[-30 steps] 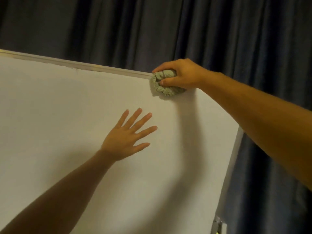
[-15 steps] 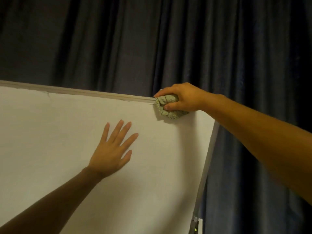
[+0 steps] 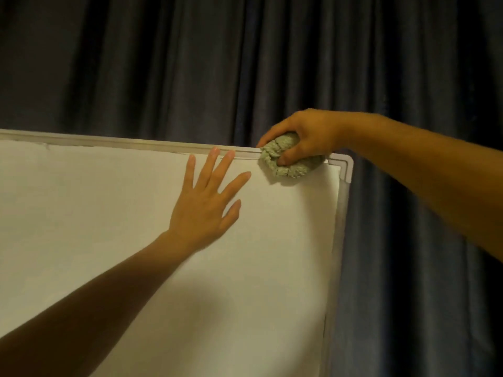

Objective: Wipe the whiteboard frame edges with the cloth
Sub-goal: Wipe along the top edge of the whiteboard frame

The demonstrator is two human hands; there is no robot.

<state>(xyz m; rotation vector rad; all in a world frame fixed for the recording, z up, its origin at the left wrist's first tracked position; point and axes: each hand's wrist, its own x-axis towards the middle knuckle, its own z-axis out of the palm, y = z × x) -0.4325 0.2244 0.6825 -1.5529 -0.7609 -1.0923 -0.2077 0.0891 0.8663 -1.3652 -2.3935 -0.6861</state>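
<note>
Head: cloth (image 3: 288, 164) now nearer frame corner (image 3: 344, 165).

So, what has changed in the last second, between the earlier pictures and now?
The right hand slid the cloth rightward along the top frame edge, and it is now close to the rounded top-right corner. The left hand moved up the whiteboard, so one of its fingers now reaches the frame. Unchanged: right hand grips the bunched cloth, left hand lies flat and open.
</note>
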